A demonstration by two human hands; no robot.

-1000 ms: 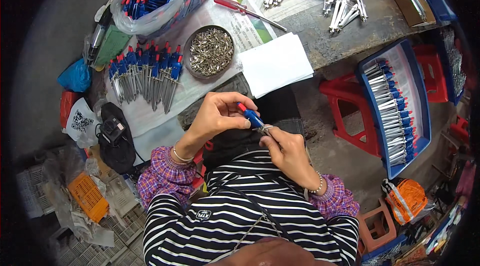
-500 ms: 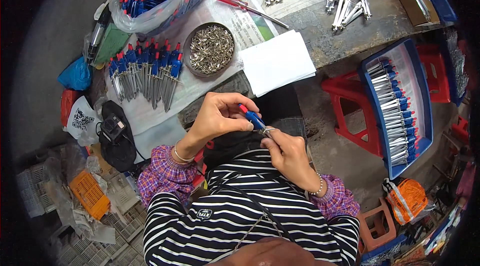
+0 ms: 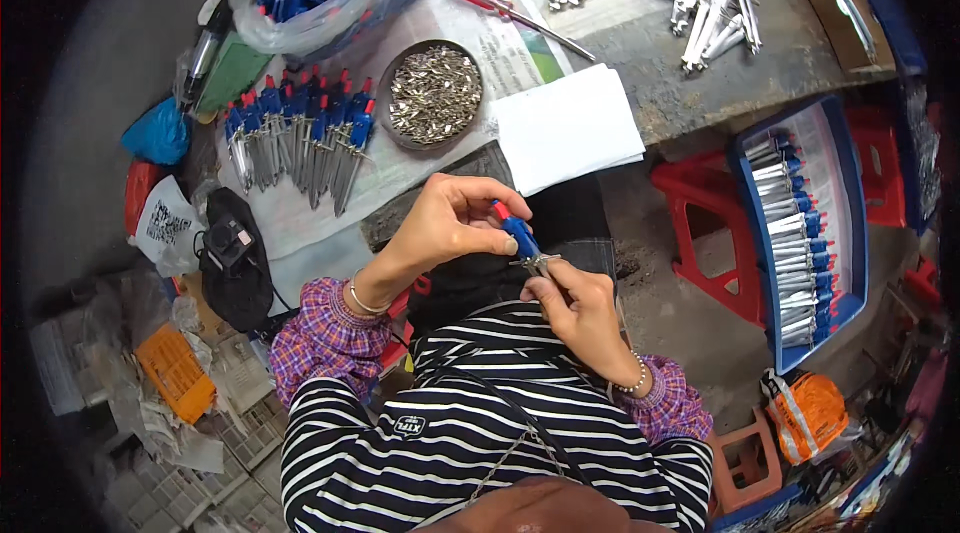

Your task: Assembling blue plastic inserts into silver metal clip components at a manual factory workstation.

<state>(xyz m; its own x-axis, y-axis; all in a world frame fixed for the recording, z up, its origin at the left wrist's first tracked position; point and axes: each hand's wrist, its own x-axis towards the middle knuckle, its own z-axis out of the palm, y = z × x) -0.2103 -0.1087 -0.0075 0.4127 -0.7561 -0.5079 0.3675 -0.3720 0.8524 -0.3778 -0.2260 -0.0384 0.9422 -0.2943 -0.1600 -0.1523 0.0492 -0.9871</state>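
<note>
Blue-handled piece, red-tipped, is up in the air between the two hands, over the lap and short of the table. Left hand: thumb and forefinger pinching the handle near its red end. Right hand: thumb and forefinger pressed together on the metal end just below. Exactly what lies under the right fingers, cannot tell; they cover it.

Likeliest fault, my guess: a crooked fit at the joint. Thin metal juts sideways there, right beside the right fingertips; uneven pressure between the two pinches could tilt handle against metal, and the covering thumb would hide it. Those thin ends might also prick.

Second risk: a slip. Handle looks smooth; a light left pinch could let it roll. Nothing supports it beneath the fingers but the dark-clothed lap, so a loose bit might end up on the floor.

Third, smaller: bowl of tiny metal bits, beyond the left fingers. A careless reach could tip it.
</note>
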